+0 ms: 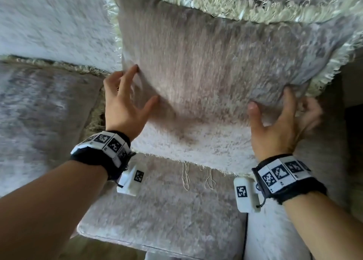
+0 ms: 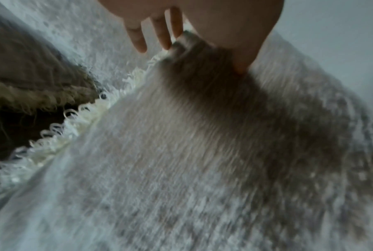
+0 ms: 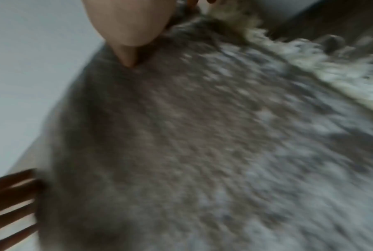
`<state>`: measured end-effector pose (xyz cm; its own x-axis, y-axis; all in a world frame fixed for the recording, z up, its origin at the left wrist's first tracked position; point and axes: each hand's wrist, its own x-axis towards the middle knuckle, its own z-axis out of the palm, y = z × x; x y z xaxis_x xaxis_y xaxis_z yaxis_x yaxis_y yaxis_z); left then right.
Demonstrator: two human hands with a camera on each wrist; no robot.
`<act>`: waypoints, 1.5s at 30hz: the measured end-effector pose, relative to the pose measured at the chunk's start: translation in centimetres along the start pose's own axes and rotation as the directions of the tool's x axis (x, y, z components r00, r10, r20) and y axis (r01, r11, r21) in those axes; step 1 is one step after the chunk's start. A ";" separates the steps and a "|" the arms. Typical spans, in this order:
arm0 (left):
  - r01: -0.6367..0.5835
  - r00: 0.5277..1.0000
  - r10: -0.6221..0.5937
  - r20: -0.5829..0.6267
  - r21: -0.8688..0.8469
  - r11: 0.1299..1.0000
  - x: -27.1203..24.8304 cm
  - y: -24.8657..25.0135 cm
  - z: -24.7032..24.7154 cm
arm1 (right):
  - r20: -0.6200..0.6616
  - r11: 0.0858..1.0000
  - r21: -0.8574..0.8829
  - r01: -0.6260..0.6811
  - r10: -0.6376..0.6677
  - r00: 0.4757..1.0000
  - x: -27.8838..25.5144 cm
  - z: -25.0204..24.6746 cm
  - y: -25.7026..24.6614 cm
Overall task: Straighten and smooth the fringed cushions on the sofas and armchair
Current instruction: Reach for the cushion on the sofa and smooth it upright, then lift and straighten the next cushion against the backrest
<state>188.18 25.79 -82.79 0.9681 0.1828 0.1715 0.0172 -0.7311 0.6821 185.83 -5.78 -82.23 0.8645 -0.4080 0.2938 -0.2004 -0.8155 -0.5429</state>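
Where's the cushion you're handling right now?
Centre of the head view: the fringed cushion stands against the sofa back, left hand and right hand at its sides.

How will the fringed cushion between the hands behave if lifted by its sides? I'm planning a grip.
The fringed cushion probably sags: its fabric dents under the left hand. Likely light, since the right hand holds its edge with fingertips. Its fringe looks loose and may snag.

My right hand is at the top, and my thumb pokes down into the fuzzy gray cushion. The cushion fills most of what I see, and it looks blurry. A pale, curly fringe runs along its edge at the upper right. The fingers of my left hand touch the cushion's side at the lower left.
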 end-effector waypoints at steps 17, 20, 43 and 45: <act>-0.060 0.770 -0.331 0.546 0.577 0.814 -1.2 9.9 -31.6 | 0.871 0.523 -0.001 0.852 -0.418 0.258 0.3 -11.1 -33.0; -0.095 0.806 -0.292 0.515 0.599 0.795 -1.2 10.9 -37.3 | 0.865 0.445 0.028 0.895 -0.460 0.202 -0.7 -13.6 -39.3; -0.197 0.855 -0.169 0.491 0.607 0.770 2.5 -2.6 -68.3 | 0.820 0.442 -0.065 0.895 -0.487 0.301 -12.9 -15.0 -70.1; -0.210 0.843 -0.164 0.512 0.594 0.777 3.7 -4.2 -67.8 | 0.825 0.465 -0.075 0.882 -0.468 0.317 -12.6 -13.4 -70.4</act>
<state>174.73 74.06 -36.81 0.9413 -0.0628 -0.3316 -0.0413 -0.9966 0.0715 182.87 51.26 -37.12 0.7480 0.5908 -0.3023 0.6347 -0.7700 0.0657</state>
